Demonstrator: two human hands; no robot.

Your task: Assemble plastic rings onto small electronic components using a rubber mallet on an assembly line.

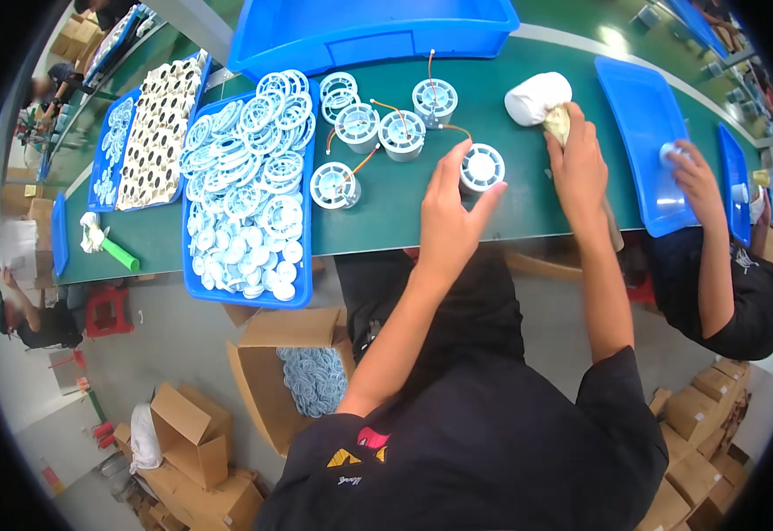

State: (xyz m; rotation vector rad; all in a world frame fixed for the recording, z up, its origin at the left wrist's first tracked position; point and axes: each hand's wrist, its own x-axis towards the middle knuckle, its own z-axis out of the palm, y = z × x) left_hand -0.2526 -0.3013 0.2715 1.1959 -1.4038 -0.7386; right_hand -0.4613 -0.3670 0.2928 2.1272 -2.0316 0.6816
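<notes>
My left hand [451,205] has its fingers and thumb around a small round fan motor [482,168] with a spoked pale-blue cover, standing on the green table. My right hand [578,168] is closed on a mallet, gripping just below its white cloth-wrapped head [538,97]; part of the handle [615,228] shows past my wrist. The mallet head is to the right of the motor, apart from it. Left of my left hand stand several similar motors [401,133] with thin coloured wires. Behind them lie loose pale-blue rings [339,87].
A blue tray [307,221] at the left holds many pale-blue rings and caps. Beyond are a parts-filled egg-carton tray [161,133] and a green-handled tool [121,255]. A large blue bin [377,44] stands behind. At right, a co-worker's hand [698,181] is over another blue tray [647,115].
</notes>
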